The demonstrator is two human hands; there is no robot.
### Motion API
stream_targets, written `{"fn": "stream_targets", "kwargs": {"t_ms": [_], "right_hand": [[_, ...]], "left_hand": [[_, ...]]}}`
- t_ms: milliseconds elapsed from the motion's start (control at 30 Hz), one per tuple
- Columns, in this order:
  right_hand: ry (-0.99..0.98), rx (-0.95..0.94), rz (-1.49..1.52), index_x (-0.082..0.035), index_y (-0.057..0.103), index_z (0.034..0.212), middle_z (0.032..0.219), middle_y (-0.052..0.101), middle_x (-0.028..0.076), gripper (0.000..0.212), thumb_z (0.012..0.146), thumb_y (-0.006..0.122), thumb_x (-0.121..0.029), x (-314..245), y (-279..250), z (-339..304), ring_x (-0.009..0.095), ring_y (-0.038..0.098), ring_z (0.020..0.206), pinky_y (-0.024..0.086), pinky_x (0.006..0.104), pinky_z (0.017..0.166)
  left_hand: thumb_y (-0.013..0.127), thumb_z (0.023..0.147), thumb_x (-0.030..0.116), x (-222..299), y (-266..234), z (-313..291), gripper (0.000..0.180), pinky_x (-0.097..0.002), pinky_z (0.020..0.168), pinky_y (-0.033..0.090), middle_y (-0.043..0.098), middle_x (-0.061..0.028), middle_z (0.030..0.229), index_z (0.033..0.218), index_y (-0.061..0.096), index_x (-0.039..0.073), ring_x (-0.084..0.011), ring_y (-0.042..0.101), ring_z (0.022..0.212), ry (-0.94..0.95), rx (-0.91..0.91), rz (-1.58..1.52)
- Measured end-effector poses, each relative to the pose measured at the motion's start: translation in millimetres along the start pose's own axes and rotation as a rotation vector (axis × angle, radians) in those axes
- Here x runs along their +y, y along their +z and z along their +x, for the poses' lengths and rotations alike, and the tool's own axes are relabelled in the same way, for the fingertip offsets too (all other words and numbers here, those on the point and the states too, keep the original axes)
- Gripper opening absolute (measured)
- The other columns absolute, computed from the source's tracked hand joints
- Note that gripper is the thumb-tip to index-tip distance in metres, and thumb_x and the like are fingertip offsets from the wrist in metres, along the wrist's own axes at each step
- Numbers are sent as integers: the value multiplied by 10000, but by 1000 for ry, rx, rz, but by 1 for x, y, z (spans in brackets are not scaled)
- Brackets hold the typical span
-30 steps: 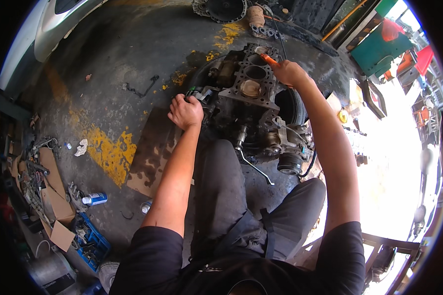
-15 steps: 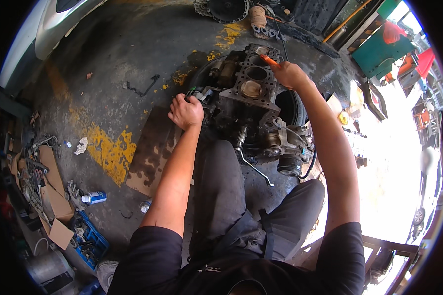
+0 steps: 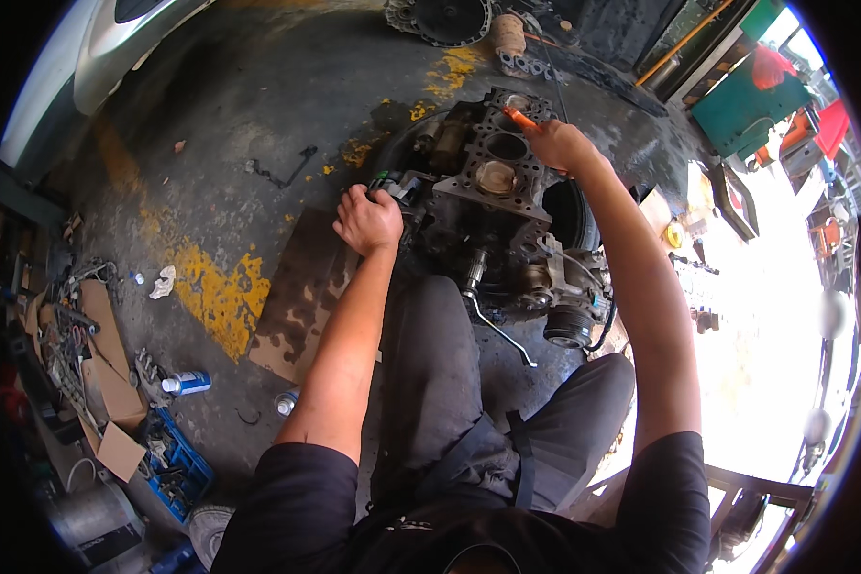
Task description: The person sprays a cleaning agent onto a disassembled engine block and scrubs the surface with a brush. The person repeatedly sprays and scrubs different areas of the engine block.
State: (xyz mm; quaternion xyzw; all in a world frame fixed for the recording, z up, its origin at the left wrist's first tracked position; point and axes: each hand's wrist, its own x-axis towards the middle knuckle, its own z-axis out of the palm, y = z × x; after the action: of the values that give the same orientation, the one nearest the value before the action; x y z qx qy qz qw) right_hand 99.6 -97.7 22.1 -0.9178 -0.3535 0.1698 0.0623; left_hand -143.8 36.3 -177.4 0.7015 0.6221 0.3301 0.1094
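An engine block (image 3: 461,180) stands in front of me with its flat top face and round cylinder bores showing. A piston crown (image 3: 496,177) fills the nearest bore. My right hand (image 3: 562,150) is closed around an orange-handled tool (image 3: 519,120), held over the top face near the far bores. The tool's working tip is too small to make out. My left hand (image 3: 368,222) has its fingers curled over a part on the block's left side; what lies under them is hidden. A pulley (image 3: 568,328) sits at the block's near right.
A bent metal bar (image 3: 502,331) sticks out below the block, between my knees. Stained cardboard (image 3: 301,287) lies left of it. Spray cans (image 3: 187,383), a blue crate (image 3: 177,469) and an open carton (image 3: 115,373) of parts stand at left. A tyre (image 3: 572,215) shows behind the block.
The whole view has shifted slightly, moving the block a little right in the picture. Against the block, my right hand and the orange tool have moved slightly left. My left hand keeps its place.
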Motion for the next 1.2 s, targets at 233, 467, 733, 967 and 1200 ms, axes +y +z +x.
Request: {"fn": "stream_targets", "kwargs": {"t_ms": [233,467,733,967,1200], "right_hand": [[10,-21,41,24,700,1188,971,742,226,594,1026,450,-490,2,3,13,330,742,778,595,424,749],[45,-39,45,9,696,1209,974,743,222,574,1021,473,-486,-4,-5,2,322,740,783,593,417,742],[60,-10,38,-15,672,1274,1008,746,210,561,1022,476,-477,6,-2,13,320,745,805,594,415,744],[28,21,19,-32,679,1274,1000,748,208,540,1033,458,-462,7,4,20,328,743,768,596,414,740],[-1,66,30,10,709,1137,879,730,223,632,1020,450,-554,23,-13,7,304,731,712,575,441,650]], "left_hand": [[534,906,308,0,1,1,281,-470,937,423,690,-73,1120,1076,662,125,-293,627,1091,9,23,4],[539,903,306,-3,2,0,270,-470,925,426,692,-66,1103,1064,664,128,-292,630,1073,17,39,10],[537,904,305,-2,1,0,271,-474,925,425,692,-64,1099,1067,664,130,-292,629,1075,12,31,16],[532,909,304,0,1,0,271,-476,938,424,693,-63,1104,1070,664,130,-291,628,1085,5,21,10],[538,902,304,-1,1,0,262,-469,919,426,694,-60,1090,1052,664,131,-288,632,1062,12,34,9]]}}
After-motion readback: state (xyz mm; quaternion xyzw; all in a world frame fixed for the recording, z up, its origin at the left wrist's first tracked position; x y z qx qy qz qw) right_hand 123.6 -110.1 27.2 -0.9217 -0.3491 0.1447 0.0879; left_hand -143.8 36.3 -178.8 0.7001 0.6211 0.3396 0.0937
